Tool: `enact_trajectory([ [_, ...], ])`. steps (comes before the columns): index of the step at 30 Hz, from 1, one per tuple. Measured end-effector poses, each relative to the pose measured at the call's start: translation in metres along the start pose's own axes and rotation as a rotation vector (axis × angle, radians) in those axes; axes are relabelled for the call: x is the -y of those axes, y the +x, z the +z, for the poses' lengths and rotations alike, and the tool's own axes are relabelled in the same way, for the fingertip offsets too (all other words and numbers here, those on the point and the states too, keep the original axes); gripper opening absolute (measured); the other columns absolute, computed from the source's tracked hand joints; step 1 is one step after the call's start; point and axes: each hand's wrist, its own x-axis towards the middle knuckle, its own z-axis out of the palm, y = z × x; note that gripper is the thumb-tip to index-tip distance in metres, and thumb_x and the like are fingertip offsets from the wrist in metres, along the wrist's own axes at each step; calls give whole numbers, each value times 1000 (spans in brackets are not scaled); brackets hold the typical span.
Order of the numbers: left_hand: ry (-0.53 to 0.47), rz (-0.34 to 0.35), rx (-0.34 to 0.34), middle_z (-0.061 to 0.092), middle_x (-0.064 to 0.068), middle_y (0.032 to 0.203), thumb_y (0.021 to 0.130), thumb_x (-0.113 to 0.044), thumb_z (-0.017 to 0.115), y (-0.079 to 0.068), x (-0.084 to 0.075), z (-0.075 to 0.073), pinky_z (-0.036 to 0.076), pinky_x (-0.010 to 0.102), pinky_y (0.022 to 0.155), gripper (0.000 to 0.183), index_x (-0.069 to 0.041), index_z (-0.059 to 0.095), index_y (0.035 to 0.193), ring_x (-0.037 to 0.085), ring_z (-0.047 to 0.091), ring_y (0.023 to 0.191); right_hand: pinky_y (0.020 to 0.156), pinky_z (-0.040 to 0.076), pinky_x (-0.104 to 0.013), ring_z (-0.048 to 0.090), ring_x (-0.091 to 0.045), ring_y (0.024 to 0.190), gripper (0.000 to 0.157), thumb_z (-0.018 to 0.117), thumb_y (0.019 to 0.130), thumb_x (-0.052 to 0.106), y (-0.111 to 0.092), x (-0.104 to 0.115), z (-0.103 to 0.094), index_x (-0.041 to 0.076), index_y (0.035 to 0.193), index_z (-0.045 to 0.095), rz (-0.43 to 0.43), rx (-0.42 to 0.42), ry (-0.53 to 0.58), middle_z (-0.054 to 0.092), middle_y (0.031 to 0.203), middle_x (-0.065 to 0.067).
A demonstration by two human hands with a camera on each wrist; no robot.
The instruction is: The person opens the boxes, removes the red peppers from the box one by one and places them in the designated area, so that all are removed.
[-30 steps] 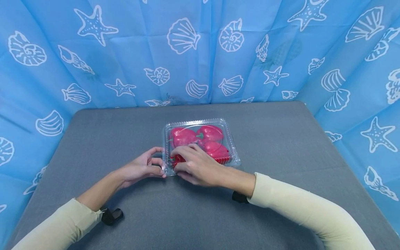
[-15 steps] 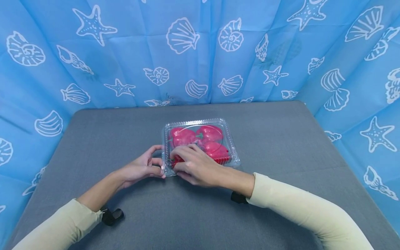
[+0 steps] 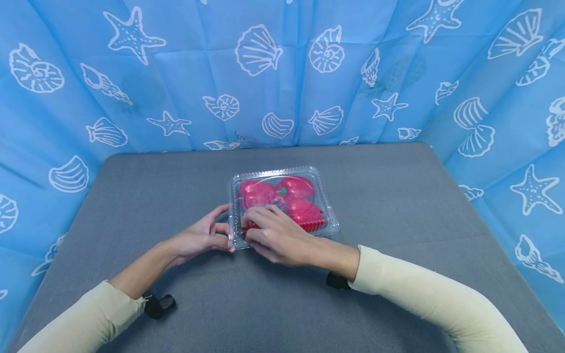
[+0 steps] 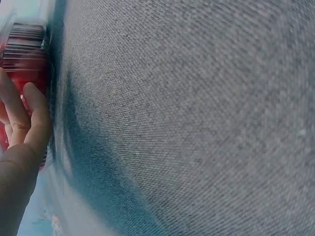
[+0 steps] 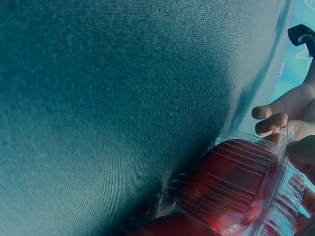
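Note:
A clear plastic clamshell container (image 3: 327, 203) with a ridged rim sits on the grey table. Red bell peppers (image 3: 260, 193) with green stems show through its lid. My left hand (image 3: 200, 239) holds the container's left side, its thumb at the near left corner. In the left wrist view, fingers of that hand (image 4: 30, 120) lie along the ridged wall. Bent over the lid's near left part, my right hand (image 3: 280, 239) grips the front edge, thumb low and fingers on top. It hides part of the peppers. The right wrist view shows the container's ridged side (image 5: 236, 172) close up.
Grey cloth covers the table (image 3: 375, 196). A blue curtain (image 3: 300, 88) with white shells and starfish hangs behind and at both sides. Black wrist camera mounts (image 3: 160, 305) sit under both cuffs.
Almost nothing differs. Both hands stay at the container's near left part, and the container shifts only very slightly.

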Motion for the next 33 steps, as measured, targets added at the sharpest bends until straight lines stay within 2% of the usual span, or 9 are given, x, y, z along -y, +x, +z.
enact_trajectory([
  [16, -12, 32, -7, 62, 6, 100, 89, 4, 62, 0, 3, 0, 53, 43, 92, 98, -14, -5, 158, 19, 66, 89, 103, 39, -41, 51, -19, 116, 21, 81, 81, 19, 0, 0, 2, 14, 99, 72, 18, 15, -1, 57, 119, -4],
  [33, -1, 33, -6, 64, 6, 107, 89, 3, 61, -1, 0, 2, 53, 40, 92, 97, -13, -5, 158, 18, 66, 90, 103, 39, -43, 50, -19, 116, 23, 82, 79, 19, -2, 3, 3, 14, 99, 72, 28, 2, -21, 56, 119, -4],
])
